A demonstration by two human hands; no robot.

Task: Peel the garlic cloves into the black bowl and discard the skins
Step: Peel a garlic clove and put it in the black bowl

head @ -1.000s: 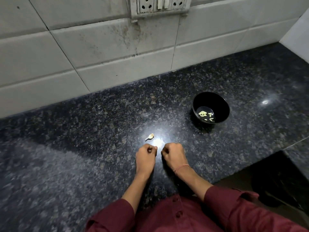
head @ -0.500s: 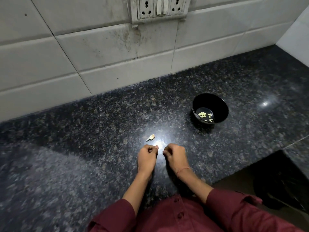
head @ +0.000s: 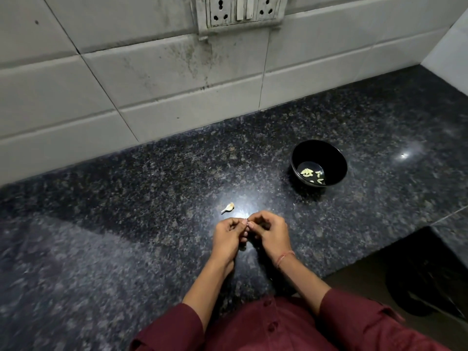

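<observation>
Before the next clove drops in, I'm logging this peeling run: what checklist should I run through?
1. Grip: left hand and right hand both pinch the garlic clove at their fingertips: ok.
2. Clove fully peeled: cannot tell, fingers hide it.
3. Black bowl upright, to the right of the hands: ok.
4. Peeled cloves inside it: ok.
5. Skins discarded: not ok, a loose garlic piece lies on the counter.
</observation>
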